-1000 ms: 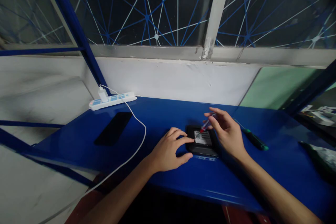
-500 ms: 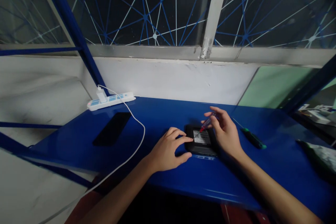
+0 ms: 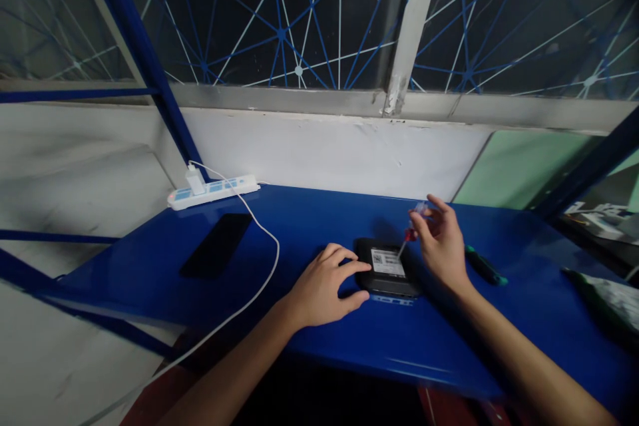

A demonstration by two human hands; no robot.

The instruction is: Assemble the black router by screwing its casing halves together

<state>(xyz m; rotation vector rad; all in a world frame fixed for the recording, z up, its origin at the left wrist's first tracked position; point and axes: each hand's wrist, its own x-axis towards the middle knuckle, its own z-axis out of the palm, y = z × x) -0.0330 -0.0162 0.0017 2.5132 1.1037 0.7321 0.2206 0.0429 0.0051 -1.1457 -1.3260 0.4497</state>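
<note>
A black box-shaped device [image 3: 367, 249] with a white printed label [image 3: 387, 261] lies flat on the blue table. My left hand [image 3: 327, 285] rests at its left side, fingers spread, with the index fingertip on the device near the label's left edge. Between the fingers of my right hand [image 3: 443, 243] is a screwdriver [image 3: 410, 233] with a clear and red handle. Its shaft slants down to the left, the tip over the right part of the label; whether it touches is unclear. Just right of that hand lies a green and black screwdriver [image 3: 486, 266], partly hidden by the hand.
A white power strip [image 3: 214, 191] with a charger plugged in stands at the back left, its white cable [image 3: 269, 266] curving across the table. A dark flat phone-like slab [image 3: 215, 246] lies left. At the right edge is a green and white packet [image 3: 606, 296].
My right hand has moved right with the screwdriver, taking its tip from the label's left edge to the right side. The screwdriver stands more upright. My left hand stays at the device.
</note>
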